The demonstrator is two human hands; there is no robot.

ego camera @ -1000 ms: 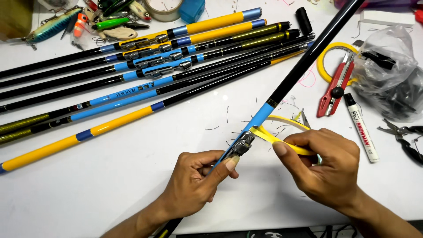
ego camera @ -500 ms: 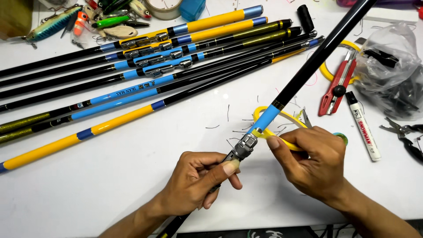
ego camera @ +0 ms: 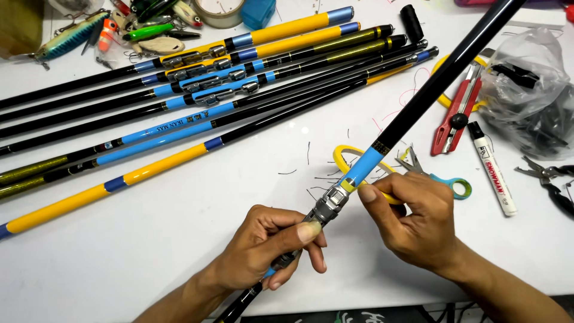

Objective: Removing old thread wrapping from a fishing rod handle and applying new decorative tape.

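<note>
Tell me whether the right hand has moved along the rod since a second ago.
Yes. The right hand has slid down the rod toward the metal reel seat; its fingertips now press yellow tape at the blue band's lower end, closer to the left hand.

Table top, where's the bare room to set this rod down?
Widest bare patch: the white table front left, between the yellow-and-blue rod and the left hand. Smaller gap below the marker. Crowded: the rod pile behind, and scissors, cutter, pliers right.

Single head-worn view, looking steeply down, close over white table
</note>
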